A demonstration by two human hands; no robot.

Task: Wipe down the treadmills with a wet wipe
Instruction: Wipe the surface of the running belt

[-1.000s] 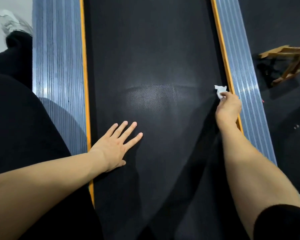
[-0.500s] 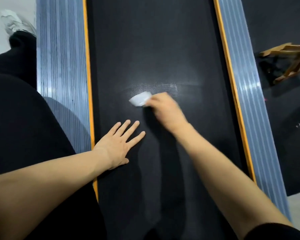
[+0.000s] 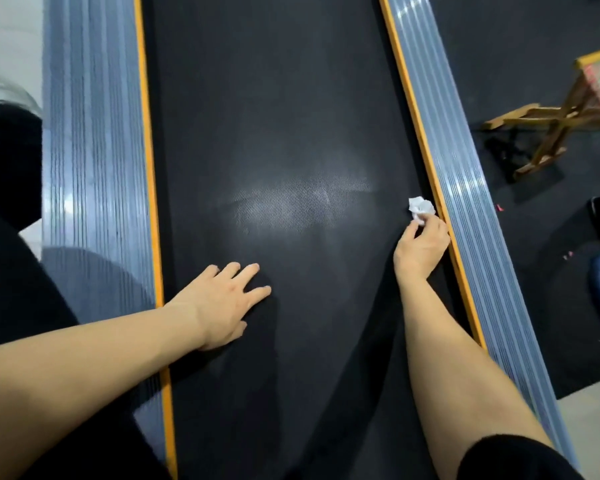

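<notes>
Treadmill belt [image 3: 291,116] carries the left hand [image 3: 222,303] nearest, fingers straight and pressed flat, while the right hand [image 3: 421,244] pinches the crumpled wet wipe [image 3: 420,207] just beside the orange edge strip [image 3: 426,157]. The small wad could slip free or snag against that strip; farther right, a wooden stool [image 3: 568,109] stands well apart, obstructing nothing

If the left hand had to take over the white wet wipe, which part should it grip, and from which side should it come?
Probably the crumpled free end of the wet wipe, which sticks out beyond the right hand that pinches its near end. Come from the belt's open middle, since the orange strip and ribbed side rail crowd the other side. The left hand now lies flat on the belt.
</notes>
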